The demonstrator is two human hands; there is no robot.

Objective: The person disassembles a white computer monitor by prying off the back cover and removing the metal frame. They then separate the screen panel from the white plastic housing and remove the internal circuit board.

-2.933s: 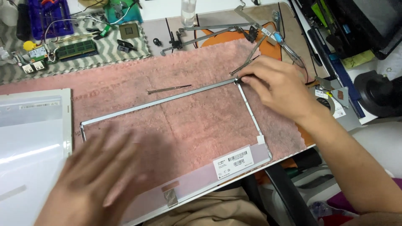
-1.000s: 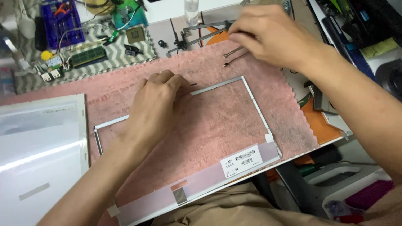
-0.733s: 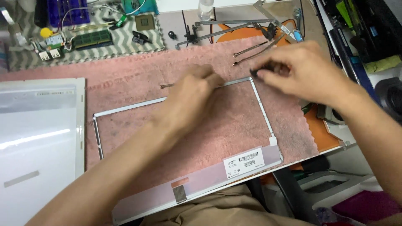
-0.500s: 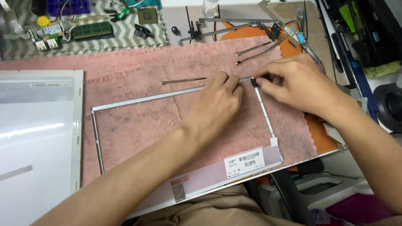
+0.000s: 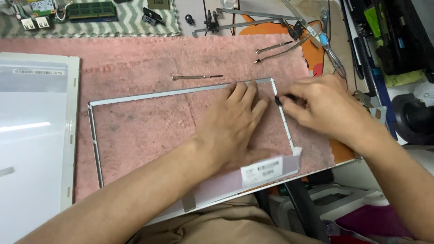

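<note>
Centre frame, the thin metal frame (image 5: 181,92) lies on the pink mat (image 5: 135,58). Left hand (image 5: 235,119) presses flat, open; right hand (image 5: 323,106) pinches a small dark part (image 5: 284,98) against its right rail. Screwdriver (image 5: 196,77) lies untouched; fitting looks unfinished.

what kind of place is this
Probably an electronics repair bench. Memory modules and small circuit boards lie at the back, a screwdriver rests on the pink mat, and both hands work on a thin metal screen frame.

A white flat panel (image 5: 31,135) is lying at the table's left edge. A green memory module (image 5: 90,10) is resting at the far edge, and metal hinge bars (image 5: 253,22) are lying near the far right corner.
</note>
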